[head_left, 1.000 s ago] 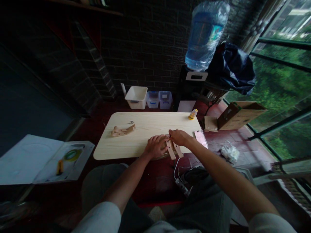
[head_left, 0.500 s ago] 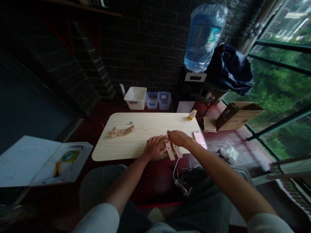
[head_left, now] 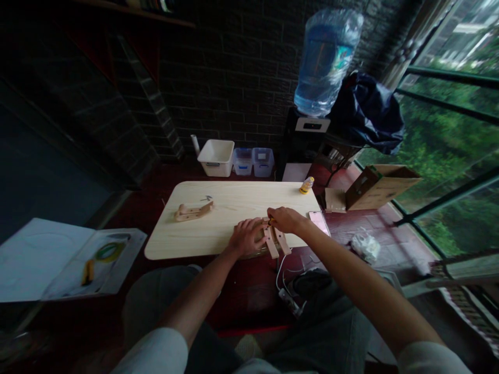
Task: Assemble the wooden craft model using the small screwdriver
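Observation:
A light wooden assembly (head_left: 271, 246) with two leg-like bars lies at the front edge of the table (head_left: 230, 196), its bars pointing toward me. My left hand (head_left: 246, 236) lies over its left part, fingers bent across the wood and thumb against a bar. Closed at the far end of the bars, my right hand (head_left: 284, 219) grips a small tool (head_left: 270, 222) with some yellow and black showing. Its kind is mostly hidden by the fingers. Another wooden piece (head_left: 194, 212) rests farther left on the table, with small dark metal parts (head_left: 206, 198) behind it.
A yellow-capped bottle (head_left: 306, 185) and a phone (head_left: 318, 222) are at the table's right side. An open white case (head_left: 120, 280) stands to the left. Plastic bins (head_left: 217, 158), a water dispenser (head_left: 307, 140) and a cardboard box (head_left: 374, 189) are beyond. Cables and a power strip (head_left: 289, 301) lie below.
The right hand has turned slightly at the wood, and more of the tool's yellow shows. The left hand keeps its place on the assembly. The whole view shifts slightly.

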